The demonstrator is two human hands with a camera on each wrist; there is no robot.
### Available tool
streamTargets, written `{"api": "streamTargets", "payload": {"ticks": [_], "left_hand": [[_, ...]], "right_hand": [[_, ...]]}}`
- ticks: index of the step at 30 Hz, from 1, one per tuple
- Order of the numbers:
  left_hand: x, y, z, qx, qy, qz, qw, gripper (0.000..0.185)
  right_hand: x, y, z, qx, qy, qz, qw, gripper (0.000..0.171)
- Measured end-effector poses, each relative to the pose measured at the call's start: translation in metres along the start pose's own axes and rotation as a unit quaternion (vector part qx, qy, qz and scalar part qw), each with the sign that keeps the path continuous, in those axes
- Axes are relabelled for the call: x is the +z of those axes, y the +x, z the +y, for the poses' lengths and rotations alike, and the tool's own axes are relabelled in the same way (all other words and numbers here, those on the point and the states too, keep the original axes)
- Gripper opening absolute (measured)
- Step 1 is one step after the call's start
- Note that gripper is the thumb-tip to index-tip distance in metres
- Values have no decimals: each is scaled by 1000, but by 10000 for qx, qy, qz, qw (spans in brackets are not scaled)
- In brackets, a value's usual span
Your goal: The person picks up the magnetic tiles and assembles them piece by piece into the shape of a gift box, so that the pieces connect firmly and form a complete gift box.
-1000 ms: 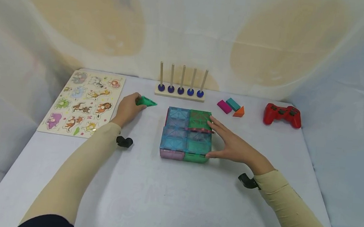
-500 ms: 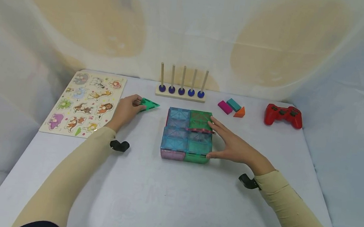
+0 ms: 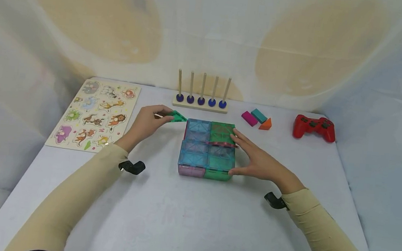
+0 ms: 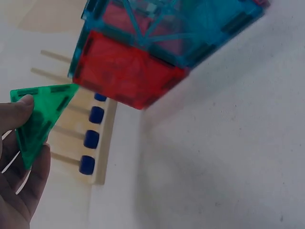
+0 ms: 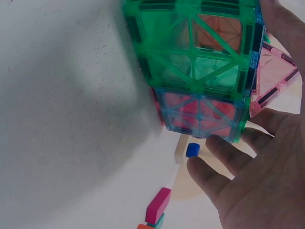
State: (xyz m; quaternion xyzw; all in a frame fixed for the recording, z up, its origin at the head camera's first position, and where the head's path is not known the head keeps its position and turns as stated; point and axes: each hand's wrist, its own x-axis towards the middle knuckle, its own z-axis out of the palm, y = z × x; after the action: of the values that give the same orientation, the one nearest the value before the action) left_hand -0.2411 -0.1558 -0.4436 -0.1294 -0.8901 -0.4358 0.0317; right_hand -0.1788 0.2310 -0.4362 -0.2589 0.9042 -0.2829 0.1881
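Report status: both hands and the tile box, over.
Left hand pinches green triangle tile at the tile box, far left corner. Right hand flat against box's right side. Nothing between tile and box.

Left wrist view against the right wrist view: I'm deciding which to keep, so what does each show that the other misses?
Only the left wrist view shows the green triangle pinched by the left hand, and the red wall of the tile box. Only the right wrist view shows the right hand against the box's side, a pink triangle tile and the loose blocks. Both show the tile box, the peg rack and the table.
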Motion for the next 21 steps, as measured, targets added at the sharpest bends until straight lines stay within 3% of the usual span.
{"api": "streamTargets", "payload": {"ticks": [5, 8, 14, 21], "left_hand": [[-4, -5, 12, 116, -144, 283, 9994, 25], [-4, -9, 17, 247, -342, 255, 9988, 23], [2, -16, 27, 732, -516, -268, 9956, 19], [7, -24, 31, 882, -484, -872, 9911, 16]], "right_hand": [[0, 0, 0, -35, -12, 19, 10000, 115], [0, 0, 0, -36, -3, 21, 10000, 116], [0, -1, 1, 34, 59, -9, 10000, 114], [0, -1, 1, 16, 62, -12, 10000, 114]]}}
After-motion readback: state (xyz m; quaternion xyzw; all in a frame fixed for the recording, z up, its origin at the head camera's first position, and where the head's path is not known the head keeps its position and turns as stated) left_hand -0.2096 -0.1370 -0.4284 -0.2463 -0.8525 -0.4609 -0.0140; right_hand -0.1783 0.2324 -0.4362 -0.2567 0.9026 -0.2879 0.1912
